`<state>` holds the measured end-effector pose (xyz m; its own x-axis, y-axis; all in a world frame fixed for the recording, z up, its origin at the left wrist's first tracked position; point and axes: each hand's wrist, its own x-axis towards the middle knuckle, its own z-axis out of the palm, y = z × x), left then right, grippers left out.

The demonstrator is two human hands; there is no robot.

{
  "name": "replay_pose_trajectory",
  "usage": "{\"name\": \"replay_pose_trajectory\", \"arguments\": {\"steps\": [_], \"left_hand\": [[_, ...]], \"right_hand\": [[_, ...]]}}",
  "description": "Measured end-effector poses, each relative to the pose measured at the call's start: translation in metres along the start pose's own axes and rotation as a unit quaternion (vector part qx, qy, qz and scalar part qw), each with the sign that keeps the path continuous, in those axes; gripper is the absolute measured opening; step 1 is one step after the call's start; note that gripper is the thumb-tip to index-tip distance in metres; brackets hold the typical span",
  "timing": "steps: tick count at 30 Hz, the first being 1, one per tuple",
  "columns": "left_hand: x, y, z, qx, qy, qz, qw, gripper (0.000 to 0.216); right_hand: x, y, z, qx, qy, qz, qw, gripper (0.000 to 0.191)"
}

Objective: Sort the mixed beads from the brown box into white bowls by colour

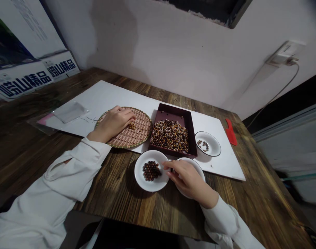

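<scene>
My left hand (114,121) rests on a round woven bamboo tray (141,133), fingers curled over a few small beads (132,126). My right hand (185,176) lies over a white dish (196,164), its fingertips pinched at the rim of another white dish (145,181) that holds dark brown beads (151,170). What the fingertips pinch is too small to name. A maroon box (187,121) full of mixed brown and cream beads (169,135) stands behind both dishes.
A third white dish (213,143) with several beads sits right of the box. A red comb-like tool (231,132) lies at the right of the white sheet (101,95). A clear plastic bag (69,111) lies at the left. Signs lean against the wall.
</scene>
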<state>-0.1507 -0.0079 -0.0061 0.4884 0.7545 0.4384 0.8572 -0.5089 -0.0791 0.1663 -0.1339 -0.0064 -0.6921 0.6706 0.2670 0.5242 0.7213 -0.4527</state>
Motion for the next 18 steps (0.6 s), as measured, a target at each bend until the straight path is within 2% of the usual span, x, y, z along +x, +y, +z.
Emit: {"name": "replay_pose_trajectory", "arguments": {"steps": [18], "left_hand": [[0.0002,0.002,-0.0007,-0.008,-0.005,0.006,1.0,0.018]], "right_hand": [[-0.0007,-0.0006,-0.0003,-0.015,0.003,-0.006,1.0,0.024]]}}
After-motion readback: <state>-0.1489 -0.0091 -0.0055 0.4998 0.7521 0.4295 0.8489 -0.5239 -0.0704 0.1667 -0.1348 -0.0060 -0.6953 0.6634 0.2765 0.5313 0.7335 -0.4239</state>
